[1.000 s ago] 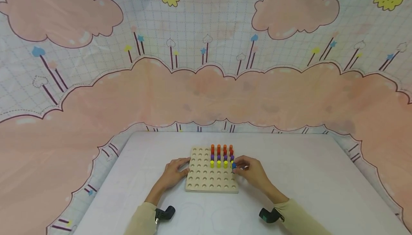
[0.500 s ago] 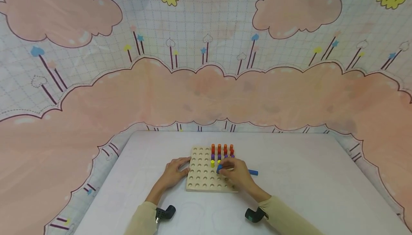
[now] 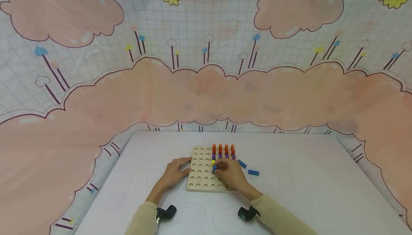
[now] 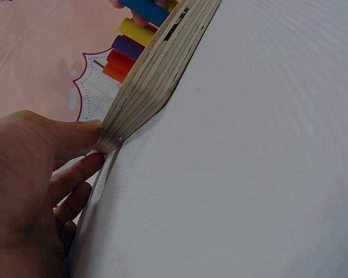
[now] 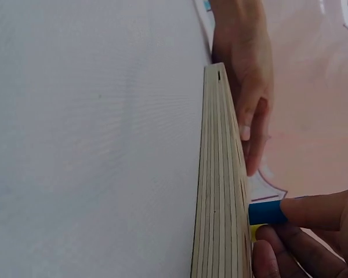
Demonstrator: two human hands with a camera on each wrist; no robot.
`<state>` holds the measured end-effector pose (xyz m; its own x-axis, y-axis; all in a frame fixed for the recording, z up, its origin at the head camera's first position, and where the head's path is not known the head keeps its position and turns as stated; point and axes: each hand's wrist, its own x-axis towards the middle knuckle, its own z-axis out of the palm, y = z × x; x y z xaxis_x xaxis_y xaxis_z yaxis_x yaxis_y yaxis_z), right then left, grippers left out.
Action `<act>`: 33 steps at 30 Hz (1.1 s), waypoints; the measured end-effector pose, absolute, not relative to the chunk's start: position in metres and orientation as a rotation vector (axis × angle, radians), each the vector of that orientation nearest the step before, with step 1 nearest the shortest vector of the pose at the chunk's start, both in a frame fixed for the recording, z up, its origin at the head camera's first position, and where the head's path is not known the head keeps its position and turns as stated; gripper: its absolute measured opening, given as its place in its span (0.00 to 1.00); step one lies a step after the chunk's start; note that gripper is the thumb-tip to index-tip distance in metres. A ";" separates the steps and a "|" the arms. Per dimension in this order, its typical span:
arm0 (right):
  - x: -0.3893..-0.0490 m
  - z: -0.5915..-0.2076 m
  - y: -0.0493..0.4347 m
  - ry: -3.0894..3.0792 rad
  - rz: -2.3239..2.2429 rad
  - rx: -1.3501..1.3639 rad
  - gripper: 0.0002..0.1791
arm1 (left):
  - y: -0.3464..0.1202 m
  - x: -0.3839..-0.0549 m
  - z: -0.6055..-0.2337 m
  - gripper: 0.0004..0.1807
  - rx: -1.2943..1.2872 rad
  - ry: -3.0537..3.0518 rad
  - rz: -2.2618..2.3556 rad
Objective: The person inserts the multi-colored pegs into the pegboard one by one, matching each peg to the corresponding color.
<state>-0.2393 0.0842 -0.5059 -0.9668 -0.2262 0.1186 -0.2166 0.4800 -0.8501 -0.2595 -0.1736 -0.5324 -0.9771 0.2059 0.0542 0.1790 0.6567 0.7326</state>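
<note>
A pale wooden pegboard [image 3: 197, 177] with rows of round holes lies on the table. My right hand [image 3: 232, 173] pinches a blue peg [image 3: 214, 169] between thumb and fingers over the board, just in front of a yellow peg [image 3: 213, 162]. In the right wrist view the blue peg [image 5: 265, 212] meets the board's face; whether its end sits in a hole is hidden. My left hand [image 3: 173, 171] rests against the board's left edge, thumb and fingertips touching it. Orange, red and purple pegs [image 3: 220, 152] stand in rows at the board's far right. My right hand hides other holes and pegs.
Two loose blue pegs lie on the white table right of the board, a nearer peg [image 3: 253, 172] and a farther peg [image 3: 242, 163]. A patterned cloth [image 3: 206, 95] hangs behind the table [image 3: 305, 170].
My right hand has moved left from the board's right edge across to the yellow row's left end, carrying the blue peg. Two loose blue pegs have come into sight. My left hand stays put.
</note>
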 end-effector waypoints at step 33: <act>-0.231 -0.489 0.096 2.817 -1.510 -0.419 0.08 | -0.173 -0.257 -0.532 0.24 0.304 2.826 1.244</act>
<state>-0.2309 0.0963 -0.4887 -0.9629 -0.1886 0.1929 -0.2650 0.5284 -0.8066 -0.2575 -0.1729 -0.5321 -0.9801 0.1940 0.0429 0.1627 0.6596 0.7338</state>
